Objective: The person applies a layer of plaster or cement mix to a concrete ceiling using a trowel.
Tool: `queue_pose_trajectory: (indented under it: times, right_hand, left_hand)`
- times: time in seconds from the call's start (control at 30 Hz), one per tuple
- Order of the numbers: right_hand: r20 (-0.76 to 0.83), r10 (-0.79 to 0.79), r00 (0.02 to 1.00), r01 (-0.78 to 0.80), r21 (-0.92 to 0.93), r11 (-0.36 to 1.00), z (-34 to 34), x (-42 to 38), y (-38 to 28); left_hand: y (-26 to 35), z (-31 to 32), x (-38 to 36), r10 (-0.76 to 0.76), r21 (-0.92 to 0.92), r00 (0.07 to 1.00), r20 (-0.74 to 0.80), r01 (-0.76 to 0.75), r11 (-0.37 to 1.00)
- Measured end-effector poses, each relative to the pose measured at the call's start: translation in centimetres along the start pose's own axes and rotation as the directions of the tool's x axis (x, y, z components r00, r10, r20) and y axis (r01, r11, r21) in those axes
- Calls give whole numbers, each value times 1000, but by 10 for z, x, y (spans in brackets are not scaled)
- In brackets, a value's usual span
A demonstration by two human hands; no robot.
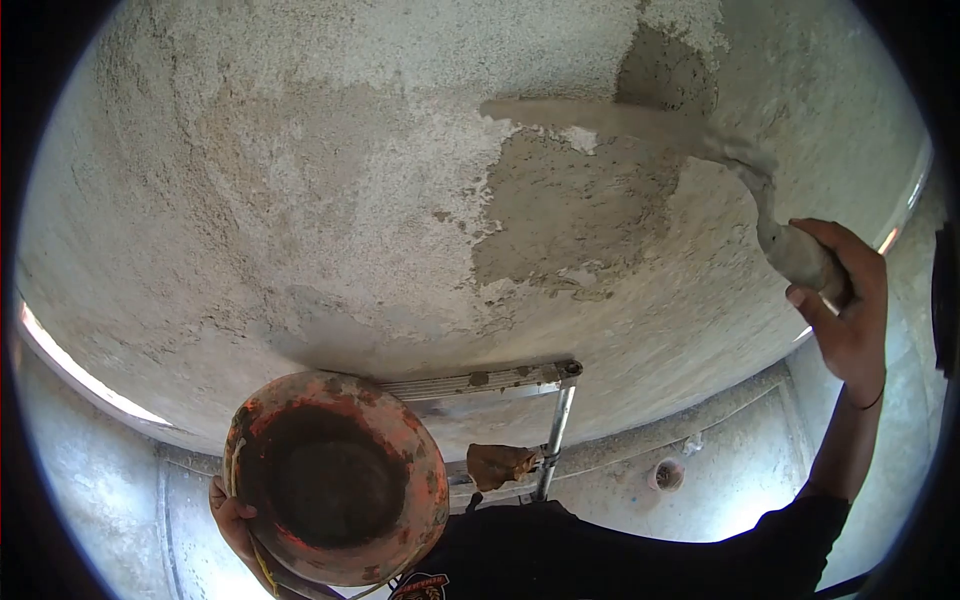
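Along a rough grey wall (320, 170) (its curve perhaps owed to the lens), a long trowel (685, 130) reached leftward over a darker, damp-looking patch (575, 215). The right hand (852, 300) had its fingers wrapped around the handle (800, 258), thumb opposing, with little slack in the grip. How firmly the blade (600, 115) met the wall could not be told. Coated in grey paste, the blade looked thin, stiff and moderately light, though its length probably put the weight far out from the wrist; the thick, rounded handle appeared the sound place to hold, and its grey smears might have made it slippery.

At lower left, the left hand (236, 518) gripped the edge of a wide, round bowl (425, 470), its visible fingers bent against the rim, the rest hidden. Scuffed orange-red beneath a grey crust, the bowl seemed tough rather than fragile, its load hard to judge in the dark interior; 2 supports, under the base and at the rim, would likely have steadied it best. Beside it, a ribbed metal bar (480, 382) flecked with dark dabs met a smooth, round metal leg (563, 420), near a crumpled brown scrap (498, 465).
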State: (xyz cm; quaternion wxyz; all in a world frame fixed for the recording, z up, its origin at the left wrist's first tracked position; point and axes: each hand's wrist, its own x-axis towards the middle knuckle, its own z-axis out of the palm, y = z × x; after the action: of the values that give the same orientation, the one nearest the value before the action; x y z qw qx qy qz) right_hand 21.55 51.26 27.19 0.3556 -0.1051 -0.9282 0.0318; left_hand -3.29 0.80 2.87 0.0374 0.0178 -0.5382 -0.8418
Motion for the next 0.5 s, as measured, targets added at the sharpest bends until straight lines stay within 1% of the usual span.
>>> queue_pose_trajectory:
  times: [0.07,0.1,0.13,0.2,0.23,0.27,0.3,0.33,0.4,0.47,0.5]
  right_hand:
    - [2,62,998,-61,167,984,-1,4,11]
    - [-5,13,1000,-12,146,989,-3,7,17]
    - [-9,14,1000,-12,149,989,-3,7,22]
    - [-5,96,995,-92,239,967,-2,10,29]
    - [-6,96,995,-92,243,966,-2,13,29]
    - [93,219,971,-236,261,936,-3,16,24]
    - [191,333,923,-375,263,889,-3,19,23]
    - [190,334,923,-376,266,888,1,18,25]
    - [347,309,885,-426,337,840,18,15,32]
    - [362,328,873,-470,441,764,39,3,22]
    - [345,317,883,-452,446,773,50,-2,24]
  left_hand:
    - [1,-1,0,1,8,1000,11,-1,1000]
    - [1,-2,0,2,15,1000,12,-2,1000]
    - [2,-2,1,3,21,1000,13,-3,1000]
    - [2,-4,1,6,32,1000,13,-7,999]
    - [2,-4,1,5,39,1000,12,-6,999]
    - [1,-5,1,3,47,1000,11,-3,999]
    - [1,-5,2,1,53,1000,10,-2,999]
    - [1,-5,2,-1,60,1000,10,0,998]
    - [1,-6,2,-3,70,1000,5,3,998]
    - [2,-4,1,15,53,1000,3,-15,998]
    - [3,1,1,8,67,1000,2,-8,998]
